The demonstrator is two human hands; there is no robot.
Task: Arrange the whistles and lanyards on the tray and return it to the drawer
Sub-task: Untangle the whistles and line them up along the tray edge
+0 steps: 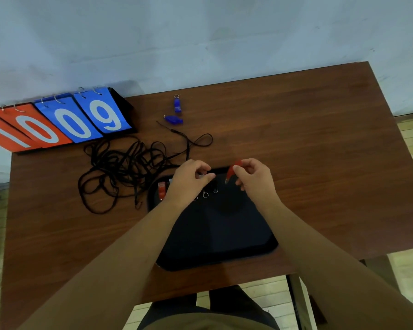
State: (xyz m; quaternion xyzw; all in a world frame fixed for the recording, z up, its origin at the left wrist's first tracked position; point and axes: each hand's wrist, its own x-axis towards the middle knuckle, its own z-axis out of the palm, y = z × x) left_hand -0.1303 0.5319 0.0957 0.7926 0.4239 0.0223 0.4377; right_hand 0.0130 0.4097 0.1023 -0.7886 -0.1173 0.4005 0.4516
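A black tray (pixel 224 236) lies on the brown desk (pixel 308 148), near the person's edge, with both hands over its far end. The right hand (pixel 254 177) holds a red whistle (pixel 231 171) above the far rim of the tray, its grip pinching the whistle between thumb and fingertips, with the whistle's small metal end pointing down. The left hand (pixel 191 178) hovers just left of it, fingers curled and thumb pressed to forefinger around something small that cannot be made out. On the tray's far left corner lies another red whistle (pixel 162 190), partly hidden by the left wrist, and a few small metal rings (pixel 205 194) show on the dark tray just below the left hand. A loose tangle of black lanyards (pixel 126 170) spreads over the desk to the left of the tray, one cord reaching toward the far side. Farther away, near the middle of the desk, two blue whistles (pixel 175 113) lie close together. At the far left corner stands a flip scoreboard (pixel 65 122) with red and blue number cards.
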